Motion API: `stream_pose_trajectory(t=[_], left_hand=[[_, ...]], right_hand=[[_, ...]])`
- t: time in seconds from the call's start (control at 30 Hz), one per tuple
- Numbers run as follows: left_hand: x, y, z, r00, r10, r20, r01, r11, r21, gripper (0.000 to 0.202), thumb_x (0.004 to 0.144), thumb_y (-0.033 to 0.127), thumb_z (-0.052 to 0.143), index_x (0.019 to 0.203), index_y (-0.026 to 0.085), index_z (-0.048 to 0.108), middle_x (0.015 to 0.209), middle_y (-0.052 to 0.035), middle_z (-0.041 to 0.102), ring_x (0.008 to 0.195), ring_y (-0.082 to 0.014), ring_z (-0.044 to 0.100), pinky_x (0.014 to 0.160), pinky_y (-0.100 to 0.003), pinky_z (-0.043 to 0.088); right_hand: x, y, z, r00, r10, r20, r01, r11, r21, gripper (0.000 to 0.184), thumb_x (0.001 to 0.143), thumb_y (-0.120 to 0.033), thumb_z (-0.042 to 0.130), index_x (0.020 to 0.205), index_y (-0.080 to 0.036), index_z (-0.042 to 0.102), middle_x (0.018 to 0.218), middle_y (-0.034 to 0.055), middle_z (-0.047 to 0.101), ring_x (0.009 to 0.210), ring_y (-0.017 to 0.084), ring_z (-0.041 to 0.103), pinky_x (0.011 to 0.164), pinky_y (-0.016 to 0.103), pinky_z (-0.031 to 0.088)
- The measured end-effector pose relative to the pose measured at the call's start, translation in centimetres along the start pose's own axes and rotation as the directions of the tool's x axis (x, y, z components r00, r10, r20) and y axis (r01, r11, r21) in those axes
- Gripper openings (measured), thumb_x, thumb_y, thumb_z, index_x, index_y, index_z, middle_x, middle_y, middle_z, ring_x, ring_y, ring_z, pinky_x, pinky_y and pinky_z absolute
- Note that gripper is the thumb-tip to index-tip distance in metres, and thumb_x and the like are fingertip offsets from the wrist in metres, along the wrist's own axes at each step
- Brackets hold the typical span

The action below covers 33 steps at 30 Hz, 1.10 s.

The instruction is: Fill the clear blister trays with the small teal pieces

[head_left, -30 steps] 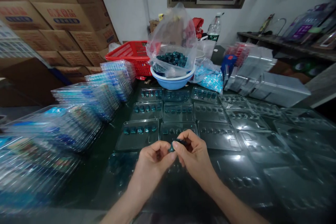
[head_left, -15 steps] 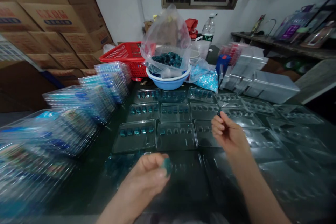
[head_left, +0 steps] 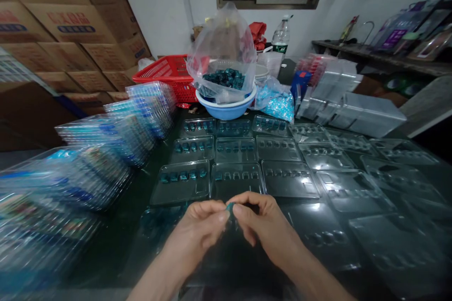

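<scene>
My left hand (head_left: 203, 226) and my right hand (head_left: 263, 223) meet fingertip to fingertip low in the middle, both pinching a small teal piece (head_left: 230, 206). They hover just in front of a clear blister tray (head_left: 236, 179) with a row of teal pieces in its pockets. Left of it lies another clear tray (head_left: 180, 181), also with teal pieces. More clear trays (head_left: 289, 178) spread to the right, their pockets bare.
A blue bowl (head_left: 226, 108) holds a plastic bag of teal pieces (head_left: 222, 77) at the back. A red basket (head_left: 165, 73) stands behind stacks of packed blister packs (head_left: 116, 134) on the left. Stacked clear trays (head_left: 353, 108) and a water bottle (head_left: 281, 37) are at right. Cardboard boxes (head_left: 70, 19) line the left wall.
Half a second ago my right hand was out over the trays on the right; it has come back and joined my left hand on the teal piece.
</scene>
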<state>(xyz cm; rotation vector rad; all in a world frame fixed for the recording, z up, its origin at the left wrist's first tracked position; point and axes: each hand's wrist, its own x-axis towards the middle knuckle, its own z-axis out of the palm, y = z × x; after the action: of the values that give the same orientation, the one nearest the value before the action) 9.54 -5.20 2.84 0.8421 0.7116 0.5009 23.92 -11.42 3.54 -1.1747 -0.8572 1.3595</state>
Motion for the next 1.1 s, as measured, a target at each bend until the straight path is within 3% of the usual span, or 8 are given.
stream_pose_trajectory(t=[0.27, 0.33, 0.4, 0.5, 0.67, 0.87, 1.0, 1.1], left_hand=[[0.6, -0.2, 1.1, 0.991, -0.074, -0.112, 0.043, 0.966, -0.254, 0.006, 0.069, 0.018, 0.064, 0.069, 0.013, 0.060, 0.054, 0.0020, 0.048, 0.045, -0.0041, 0.038, 0.038, -0.015, 0.020], [0.7, -0.1, 1.3, 0.987, -0.077, -0.140, 0.040, 0.968, -0.249, 0.009, 0.071, 0.021, 0.063, 0.068, 0.014, 0.058, 0.055, 0.0009, 0.050, 0.050, -0.0059, 0.043, 0.040, -0.016, 0.023], [0.7, 0.0, 1.4, 0.983, -0.065, -0.173, 0.030, 0.980, -0.198, 0.011, 0.073, 0.023, 0.061, 0.068, 0.014, 0.057, 0.054, 0.0013, 0.049, 0.049, -0.0057, 0.042, 0.040, -0.016, 0.023], [0.7, 0.0, 1.4, 0.980, -0.029, -0.197, 0.009, 0.995, -0.102, 0.013, 0.074, 0.025, 0.061, 0.068, 0.013, 0.057, 0.052, 0.0022, 0.047, 0.045, -0.0039, 0.037, 0.039, -0.016, 0.021], [0.8, -0.3, 1.4, 0.985, 0.019, -0.170, -0.025, 0.999, -0.036, 0.016, 0.075, 0.026, 0.060, 0.071, 0.011, 0.058, 0.058, 0.0003, 0.051, 0.043, -0.0023, 0.035, 0.038, -0.016, 0.019], [1.1, -0.5, 0.9, 0.975, -0.083, -0.206, 0.051, 0.986, -0.159, 0.024, 0.071, 0.022, 0.064, 0.092, 0.015, 0.055, 0.067, 0.0006, 0.053, 0.042, -0.0013, 0.039, 0.036, -0.014, 0.019], [0.7, -0.1, 0.6, 0.974, -0.134, -0.184, 0.093, 0.972, -0.214, 0.026, 0.071, 0.021, 0.063, 0.094, 0.014, 0.055, 0.071, -0.0007, 0.053, 0.047, -0.0029, 0.043, 0.037, -0.014, 0.023], [-0.1, 0.9, 0.2, 0.984, -0.042, -0.174, 0.025, 0.995, -0.098, 0.032, 0.072, 0.024, 0.062, 0.102, 0.017, 0.053, 0.078, -0.0021, 0.054, 0.053, -0.0061, 0.046, 0.039, -0.016, 0.027]], right_hand=[[0.4, 1.8, -0.3, 0.973, 0.192, 0.129, -0.217, 0.951, 0.219, 0.028, 0.077, -0.041, 0.053, 0.063, -0.017, 0.046, 0.047, -0.0077, 0.035, 0.038, 0.005, 0.025, 0.035, 0.018, 0.022], [0.3, 1.7, -0.3, 0.996, 0.075, -0.051, -0.073, 0.997, 0.036, 0.016, 0.075, -0.033, 0.057, 0.076, -0.018, 0.052, 0.053, -0.0066, 0.040, 0.043, 0.005, 0.033, 0.040, 0.018, 0.029], [0.0, 1.5, -0.4, 0.971, -0.161, -0.175, 0.118, 0.965, -0.232, 0.018, 0.070, -0.022, 0.062, 0.087, -0.020, 0.056, 0.062, -0.0056, 0.044, 0.053, 0.007, 0.042, 0.049, 0.019, 0.035], [-0.2, 1.2, -0.5, 0.936, -0.338, -0.100, 0.260, 0.853, -0.454, 0.011, 0.070, -0.016, 0.060, 0.081, -0.020, 0.060, 0.066, -0.0043, 0.047, 0.061, 0.008, 0.047, 0.056, 0.020, 0.037], [0.0, 0.9, -0.7, 0.956, -0.292, -0.021, 0.253, 0.860, -0.443, 0.018, 0.073, -0.014, 0.058, 0.089, -0.021, 0.059, 0.071, -0.0036, 0.054, 0.064, 0.009, 0.051, 0.059, 0.019, 0.040], [0.5, 0.9, -0.6, 0.916, -0.386, 0.105, 0.363, 0.690, -0.627, 0.008, 0.075, -0.015, 0.057, 0.081, -0.018, 0.061, 0.068, -0.0027, 0.053, 0.061, 0.009, 0.049, 0.058, 0.020, 0.037], [1.1, 0.5, -0.8, 0.915, -0.374, 0.149, 0.376, 0.662, -0.648, 0.008, 0.073, -0.014, 0.059, 0.079, -0.019, 0.059, 0.066, -0.0038, 0.055, 0.060, 0.008, 0.050, 0.058, 0.019, 0.038], [3.0, 0.2, -1.7, 0.926, -0.360, 0.115, 0.334, 0.637, -0.695, 0.007, 0.074, -0.020, 0.059, 0.081, -0.019, 0.060, 0.067, -0.0034, 0.058, 0.061, 0.009, 0.052, 0.057, 0.019, 0.039]])
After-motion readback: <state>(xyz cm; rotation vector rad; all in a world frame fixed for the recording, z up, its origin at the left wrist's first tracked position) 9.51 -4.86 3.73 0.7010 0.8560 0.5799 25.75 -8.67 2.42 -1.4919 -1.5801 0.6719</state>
